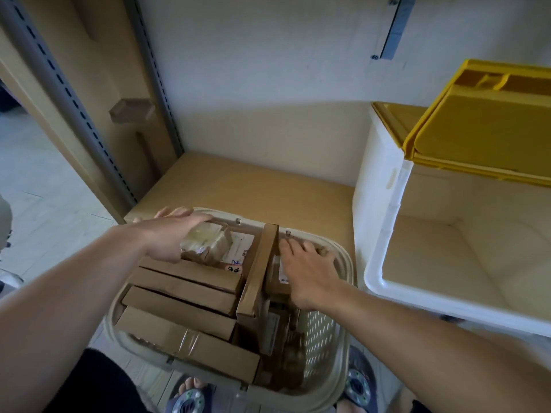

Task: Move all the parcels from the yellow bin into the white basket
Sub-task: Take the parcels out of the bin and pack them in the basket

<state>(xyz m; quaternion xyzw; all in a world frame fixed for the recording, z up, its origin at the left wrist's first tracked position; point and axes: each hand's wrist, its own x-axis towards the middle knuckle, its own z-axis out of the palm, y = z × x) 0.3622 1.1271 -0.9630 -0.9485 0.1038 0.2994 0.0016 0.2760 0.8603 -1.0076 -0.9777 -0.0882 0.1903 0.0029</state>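
Two bare forearms reach down from the bottom corners of the head view, over a pair of slippered feet (190, 396) and a dark trouser leg. Between them sits one white basket (320, 332), a rounded plastic tub with rows of slotted perforations in its wall, packed with brown cardboard parcels. Four flat rectangular boxes (179, 305) lie stacked like steps along its left side, one sealed with clear glossy tape; one long narrow box (258, 271) stands tilted on edge in the middle, and more crumpled parcels fill the right side, too jumbled to count. His or her left hand (171, 235) curls over a small squarish tape-wrapped parcel (207, 242) at the basket's far left, fingers closed around it. Beside the upright box the right hand (304, 272) lies palm-down with fingers spread on a parcel, pressing rather than clasping. To the right stands one bin (384, 222) with smooth white walls and a yellow hinged lid (477, 126) raised open; its inside shows no parcels. Beyond is a cardboard shelf (253, 186) and a pale wall.
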